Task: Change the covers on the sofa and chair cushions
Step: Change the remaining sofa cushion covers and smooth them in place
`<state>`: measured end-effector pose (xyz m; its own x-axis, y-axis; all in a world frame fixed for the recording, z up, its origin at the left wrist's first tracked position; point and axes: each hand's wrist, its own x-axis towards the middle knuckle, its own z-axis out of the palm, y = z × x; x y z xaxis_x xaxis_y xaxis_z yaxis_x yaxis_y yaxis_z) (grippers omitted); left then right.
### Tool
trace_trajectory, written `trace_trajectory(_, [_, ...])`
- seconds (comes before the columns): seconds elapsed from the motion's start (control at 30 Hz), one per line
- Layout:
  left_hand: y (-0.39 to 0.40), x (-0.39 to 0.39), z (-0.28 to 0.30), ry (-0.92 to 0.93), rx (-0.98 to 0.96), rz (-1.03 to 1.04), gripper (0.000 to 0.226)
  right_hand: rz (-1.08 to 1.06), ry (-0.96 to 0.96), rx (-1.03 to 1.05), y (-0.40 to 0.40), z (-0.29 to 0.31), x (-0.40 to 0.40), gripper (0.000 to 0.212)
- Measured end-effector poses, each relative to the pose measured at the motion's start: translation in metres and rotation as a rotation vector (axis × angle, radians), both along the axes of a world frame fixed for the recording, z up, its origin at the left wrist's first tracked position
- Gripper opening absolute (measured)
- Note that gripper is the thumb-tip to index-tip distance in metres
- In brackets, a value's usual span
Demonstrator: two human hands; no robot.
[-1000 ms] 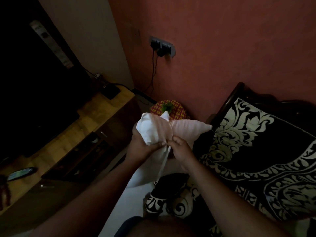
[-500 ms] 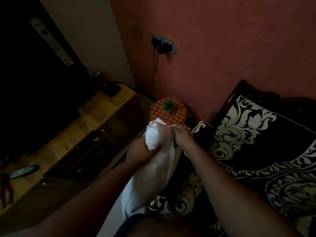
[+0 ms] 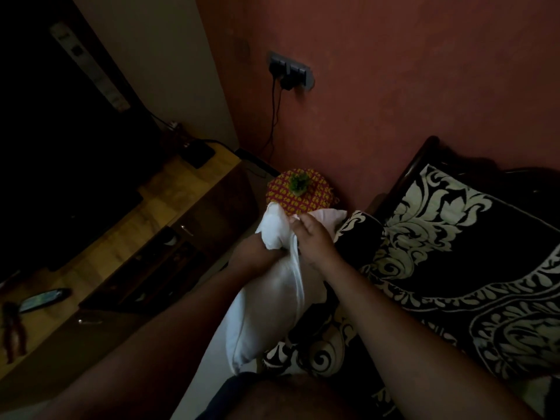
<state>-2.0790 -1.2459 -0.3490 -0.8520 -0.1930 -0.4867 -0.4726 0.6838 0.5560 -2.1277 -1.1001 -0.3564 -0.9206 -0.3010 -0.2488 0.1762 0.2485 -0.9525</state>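
Note:
A white cushion (image 3: pixel 263 310) hangs in front of me, its upper end bunched up. My left hand (image 3: pixel 251 253) grips that bunched end from the left side. My right hand (image 3: pixel 315 241) pinches the white fabric at the top, right beside the left hand. A black cover with a cream floral print (image 3: pixel 357 234) lies crumpled just right of my right hand, and more of it (image 3: pixel 321 356) sits under the cushion's lower end. Whether this cover is still around part of the cushion I cannot tell.
A sofa with a black and cream patterned cover (image 3: pixel 472 256) fills the right side. A round red and yellow stool (image 3: pixel 300 195) with a small green plant stands by the red wall. A wooden TV unit (image 3: pixel 127 237) with a remote (image 3: pixel 42 300) runs along the left.
The cushion dropped from spread out at chest height to hanging downward. My right hand shifted up to the top of the bunched end. The view tilted slightly.

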Motion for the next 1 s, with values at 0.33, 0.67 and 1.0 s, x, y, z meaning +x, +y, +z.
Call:
trace_trajectory(0.33, [0.003,0.000,-0.002,0.379,0.494,0.634,0.035,-0.112,0.310,0.437,0.028,-0.053,0.072,0.046])
trace_trajectory(0.67, [0.001,-0.026,0.014,0.372,0.269,1.042,0.034,0.007,0.211,0.200,-0.020,0.008,0.092,0.044])
trace_trajectory(1.0, [0.017,0.026,-0.002,0.033,0.774,0.430,0.099,-0.359,-0.095,-0.132,0.021,-0.014,0.032,0.031])
